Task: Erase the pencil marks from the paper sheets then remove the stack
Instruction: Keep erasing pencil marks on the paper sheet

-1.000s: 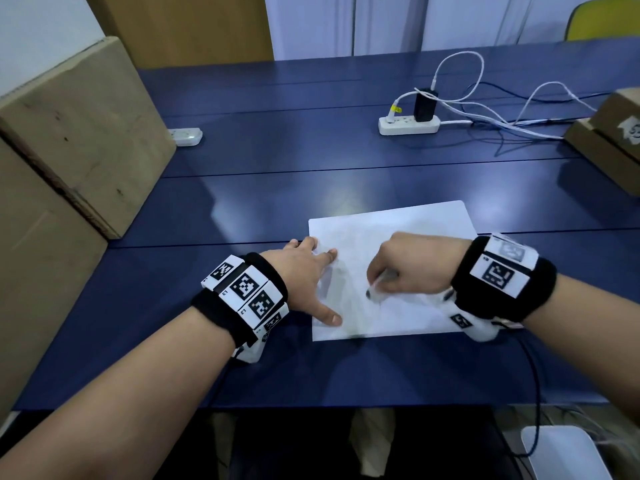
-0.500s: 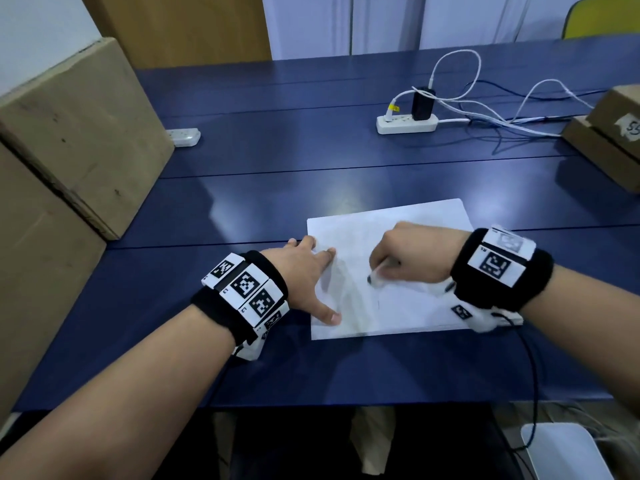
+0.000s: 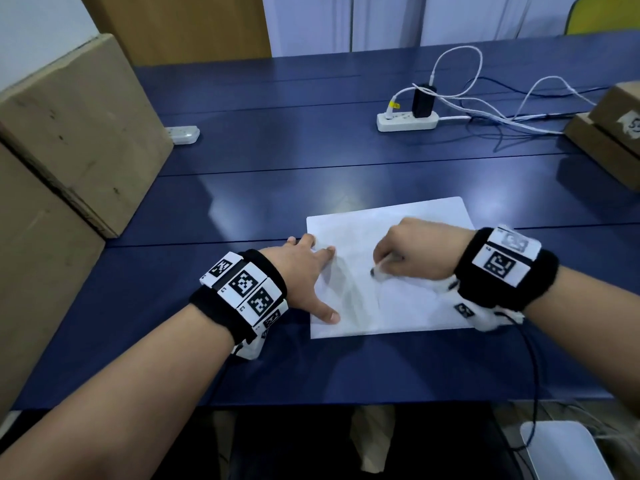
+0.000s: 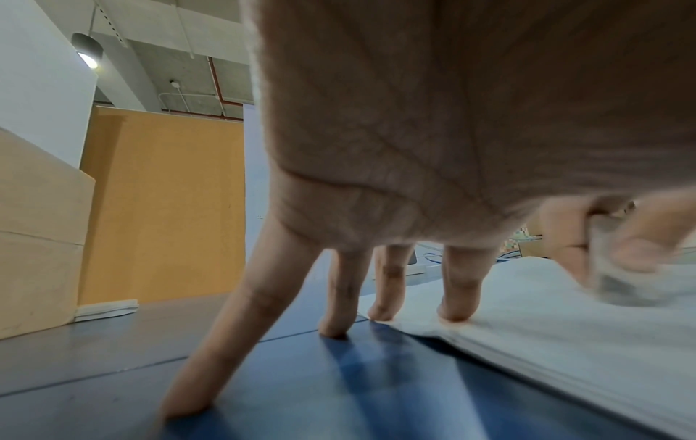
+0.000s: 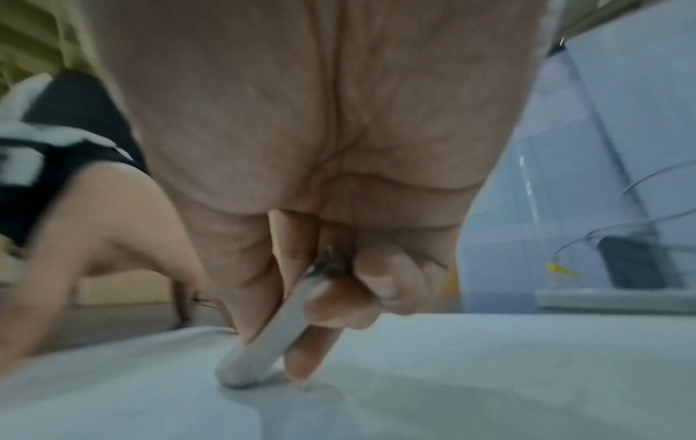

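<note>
A stack of white paper sheets lies on the blue table near its front edge; the stack's edge shows in the left wrist view. My left hand lies flat with spread straight fingers, thumb and two fingertips on the stack's left edge, the others on the table. My right hand is curled round a white eraser and presses its tip on the top sheet. In the right wrist view the eraser is pinched between thumb and fingers. Faint grey marks show near the eraser.
Large cardboard boxes stand along the left side. A white power strip with a black charger and loose cables lies at the back. More cardboard boxes sit at the right edge. A small white device lies at the back left.
My right hand with the eraser has slid away from me and slightly right across the sheet. The left hand has stayed in place on the stack's edge.
</note>
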